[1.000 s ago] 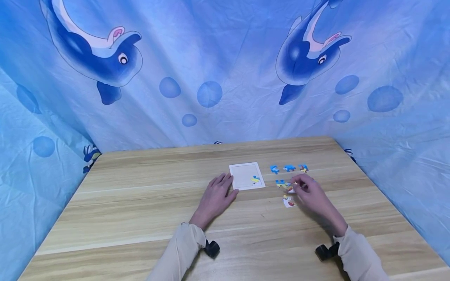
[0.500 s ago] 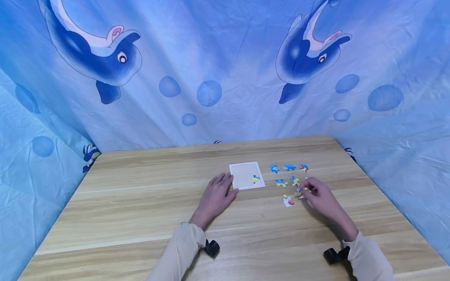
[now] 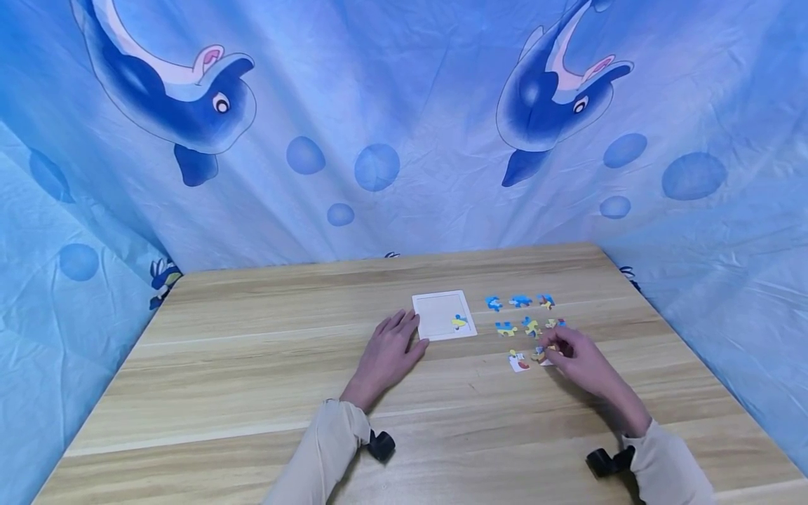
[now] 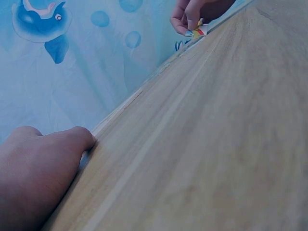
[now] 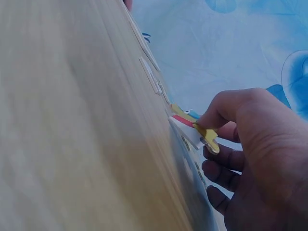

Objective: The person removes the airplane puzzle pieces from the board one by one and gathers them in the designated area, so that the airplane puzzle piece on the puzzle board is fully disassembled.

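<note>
My right hand [image 3: 577, 359] pinches a jigsaw puzzle piece [image 5: 192, 127] with white, red, yellow and blue on it, just above the table beside the loose pieces. In the right wrist view the piece is tilted between thumb and fingers. My left hand [image 3: 386, 361] lies with extended fingers at the left edge of a white square puzzle tray [image 3: 435, 315]. One yellow and blue piece [image 3: 459, 322] sits in the tray's lower right corner. Nearest to the right hand are a white and red piece [image 3: 520, 362] and a yellow and blue piece [image 3: 530, 326].
Several more loose pieces lie right of the tray, among them a blue piece [image 3: 520, 301] in the back row. The wooden table [image 3: 252, 393] meets a blue dolphin-print curtain [image 3: 429, 175] behind and at the sides.
The right hand has moved right and slightly towards the person with the puzzle piece, uncovering pieces in the middle row. The left hand and tray have stayed in place.
</note>
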